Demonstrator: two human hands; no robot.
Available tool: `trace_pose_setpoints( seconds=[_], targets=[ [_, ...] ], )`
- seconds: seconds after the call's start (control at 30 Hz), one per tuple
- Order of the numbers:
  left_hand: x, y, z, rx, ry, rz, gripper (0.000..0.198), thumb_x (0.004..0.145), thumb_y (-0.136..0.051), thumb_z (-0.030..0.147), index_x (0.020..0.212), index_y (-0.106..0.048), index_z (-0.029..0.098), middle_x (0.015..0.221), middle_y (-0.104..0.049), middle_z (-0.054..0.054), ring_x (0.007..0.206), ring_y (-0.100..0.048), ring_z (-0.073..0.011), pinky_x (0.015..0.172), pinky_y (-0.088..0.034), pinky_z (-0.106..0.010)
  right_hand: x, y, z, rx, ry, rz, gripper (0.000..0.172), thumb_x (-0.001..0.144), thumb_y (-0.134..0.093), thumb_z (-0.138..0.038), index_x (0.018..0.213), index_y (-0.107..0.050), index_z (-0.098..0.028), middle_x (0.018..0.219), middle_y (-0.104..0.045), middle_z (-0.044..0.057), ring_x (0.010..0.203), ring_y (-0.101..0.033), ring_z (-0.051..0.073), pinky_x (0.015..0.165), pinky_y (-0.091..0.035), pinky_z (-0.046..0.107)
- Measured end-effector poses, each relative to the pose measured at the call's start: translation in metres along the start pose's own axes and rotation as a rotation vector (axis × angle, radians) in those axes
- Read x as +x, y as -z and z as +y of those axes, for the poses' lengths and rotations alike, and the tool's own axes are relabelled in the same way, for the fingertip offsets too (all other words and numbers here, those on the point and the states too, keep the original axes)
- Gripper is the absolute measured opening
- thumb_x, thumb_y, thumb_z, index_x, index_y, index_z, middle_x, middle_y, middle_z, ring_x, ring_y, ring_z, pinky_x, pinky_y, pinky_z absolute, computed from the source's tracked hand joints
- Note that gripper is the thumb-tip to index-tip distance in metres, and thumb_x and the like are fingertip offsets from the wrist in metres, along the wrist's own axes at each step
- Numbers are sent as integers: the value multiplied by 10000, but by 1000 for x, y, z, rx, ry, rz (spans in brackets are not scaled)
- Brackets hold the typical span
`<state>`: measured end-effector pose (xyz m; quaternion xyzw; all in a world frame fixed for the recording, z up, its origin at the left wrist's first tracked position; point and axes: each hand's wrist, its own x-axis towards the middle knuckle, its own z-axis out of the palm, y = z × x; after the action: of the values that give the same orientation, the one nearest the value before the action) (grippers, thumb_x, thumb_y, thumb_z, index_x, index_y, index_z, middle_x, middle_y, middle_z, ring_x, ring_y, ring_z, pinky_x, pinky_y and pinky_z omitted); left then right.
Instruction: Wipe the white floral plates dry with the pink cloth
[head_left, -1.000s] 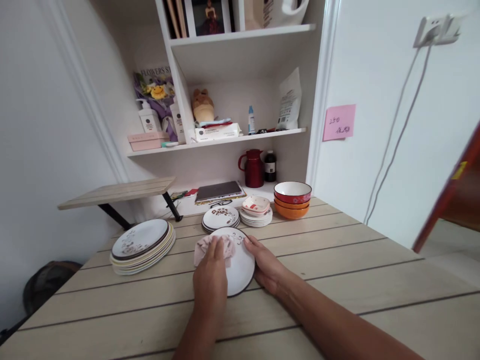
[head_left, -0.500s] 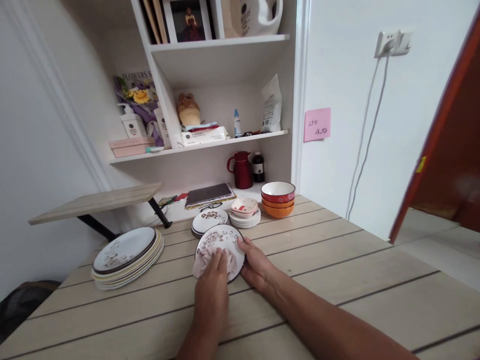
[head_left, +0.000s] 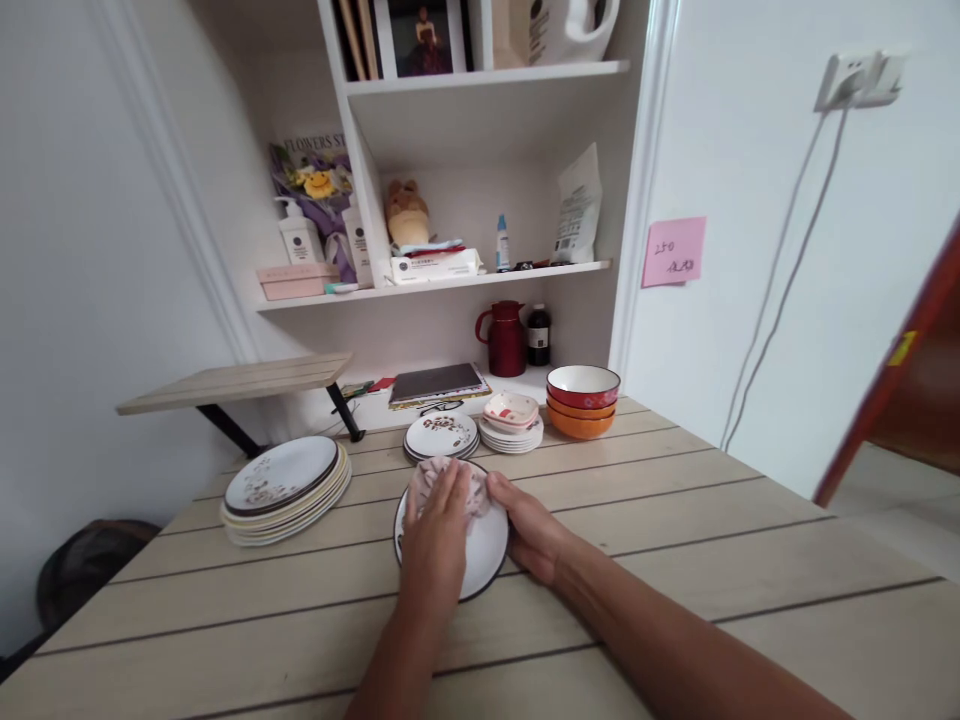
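A white plate with a dark rim is tilted up over the wooden table. My right hand grips its right edge, thumb on the face and fingers behind. Against the upper part of the plate, my left hand presses a crumpled pale pink cloth, its fingers laid over the fabric. The cloth and hand cover most of the plate's printed pattern. Just beyond it stand a short stack of patterned plates and a stack of small white saucers topped by small square dishes.
Left is a stack of larger plates before a raised wooden stand. Bowls, orange and red, are stacked at the back right. Behind stand a closed laptop, a red jug and a dark bottle.
My left hand has slid the cloth from the plate's lower part up to its top edge. The plate sits slightly lower. The view has swung left, shifting the scene rightward.
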<state>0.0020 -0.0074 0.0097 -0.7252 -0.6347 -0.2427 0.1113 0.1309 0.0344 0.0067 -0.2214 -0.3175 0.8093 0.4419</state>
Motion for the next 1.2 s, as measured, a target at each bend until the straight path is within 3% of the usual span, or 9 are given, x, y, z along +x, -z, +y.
trace_pose_setpoints(
  seconds=[0.13, 0.3, 0.4, 0.53, 0.67, 0.8, 0.9, 1.03, 1.2],
  targets=[
    [-3, 2, -7, 53, 196, -1, 575, 876, -404, 95, 1408, -360, 308, 1479, -381, -54, 1331, -401, -222, 1106, -72, -646, 3, 2, 1, 10, 42, 98, 211, 823, -642, -334, 992, -606, -212, 925, -715, 14, 784, -649, 155, 766, -516, 304],
    [-10, 5, -1, 9, 203, -41, 555, 850, -451, 93, 1354, -446, 326, 1446, -442, -45, 1312, -419, -233, 1099, -11, -654, 9, 5, -1, 173, 39, 176, 211, 865, -575, -280, 1062, -579, -203, 961, -715, 41, 825, -661, 174, 813, -522, 340],
    [-12, 5, 8, -94, 74, -54, 482, 830, -464, 88, 1247, -573, 303, 1390, -513, -43, 1288, -439, -236, 1126, -128, -599, 10, 7, -3, 223, 8, 177, 263, 895, -521, -309, 1113, -559, -167, 1028, -704, 89, 886, -668, 197, 857, -513, 366],
    [-10, 1, 14, -289, -189, -80, 460, 802, -407, 36, 1124, -663, 242, 1301, -579, -60, 1281, -420, -229, 1070, -362, -469, 8, 9, -5, 218, -47, 43, 309, 897, -510, -360, 1111, -559, -142, 1043, -695, 120, 930, -666, 216, 881, -504, 385],
    [-9, 0, 11, -445, -228, -64, 417, 781, -411, 26, 1047, -668, 217, 1260, -587, -60, 1256, -427, -219, 1072, -366, -458, 6, 8, -4, 167, -43, 63, 261, 858, -587, -335, 1068, -561, -183, 958, -708, 68, 866, -671, 178, 848, -516, 341],
    [-10, -2, 8, -525, -131, 27, 489, 744, -405, -8, 1160, -567, 191, 1349, -483, -87, 1299, -388, -198, 1120, -304, -459, 5, 6, -2, 141, 14, 48, 200, 849, -607, -301, 1013, -552, -200, 941, -712, 40, 863, -670, 166, 867, -508, 334],
    [-10, -3, 9, -508, -94, 62, 495, 720, -413, -26, 1153, -543, 177, 1382, -434, -104, 1318, -370, -202, 1110, -320, -454, 7, 8, -2, 140, -8, -5, 239, 864, -582, -327, 1053, -551, -182, 1011, -707, 71, 905, -670, 190, 904, -492, 373],
    [-8, 2, 14, -350, -145, 53, 380, 703, -507, -16, 985, -642, 200, 1358, -474, -88, 1304, -385, -252, 1080, -334, -500, 10, 14, -1, 143, -67, -35, 328, 869, -563, -366, 1124, -555, -159, 1086, -692, 101, 977, -660, 202, 953, -462, 368],
    [-8, 10, 21, -159, -63, 160, 251, 695, -703, 125, 875, -727, 298, 1462, -391, -19, 1354, -293, -329, 1079, -268, -583, 9, 13, -3, 134, -96, -100, 383, 893, -515, -389, 1164, -559, -122, 1146, -671, 133, 1059, -634, 218, 984, -438, 368]
  ],
)
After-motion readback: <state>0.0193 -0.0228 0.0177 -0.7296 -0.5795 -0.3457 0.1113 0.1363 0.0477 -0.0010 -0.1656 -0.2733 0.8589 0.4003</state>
